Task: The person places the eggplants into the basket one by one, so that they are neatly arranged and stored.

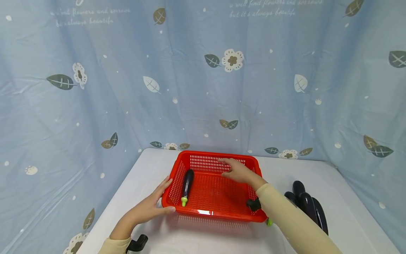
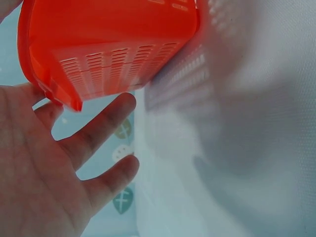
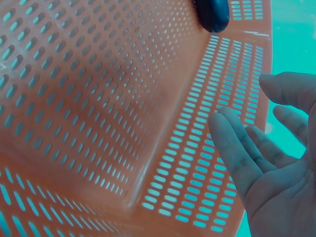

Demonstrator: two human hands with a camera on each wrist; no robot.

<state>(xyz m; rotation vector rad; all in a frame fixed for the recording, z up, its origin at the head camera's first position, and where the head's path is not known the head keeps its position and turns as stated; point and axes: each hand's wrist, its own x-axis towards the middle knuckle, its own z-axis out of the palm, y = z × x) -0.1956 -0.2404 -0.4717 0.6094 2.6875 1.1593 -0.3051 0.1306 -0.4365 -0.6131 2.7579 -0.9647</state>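
Note:
A red perforated plastic basket [image 1: 219, 214] stands on the white table. One dark eggplant [image 1: 188, 184] lies along its left side, green stem end toward me; the other end shows at the top of the right wrist view [image 3: 213, 15]. My left hand [image 1: 149, 209] is at the basket's left rim with fingers spread and nothing gripped. In the left wrist view, some fingers of this hand [image 2: 44, 168] pass behind the rim, so their contact is partly hidden. My right hand [image 1: 239, 172] hovers inside the basket near the far wall, fingers loosely extended, holding nothing.
Several dark eggplants [image 1: 307, 206] lie in a group on the table to the right, partly behind my right sleeve [image 1: 290, 218]. A green stem [image 1: 269, 222] pokes out by the basket's near right corner. A blue patterned curtain [image 1: 190, 88] hangs behind the table.

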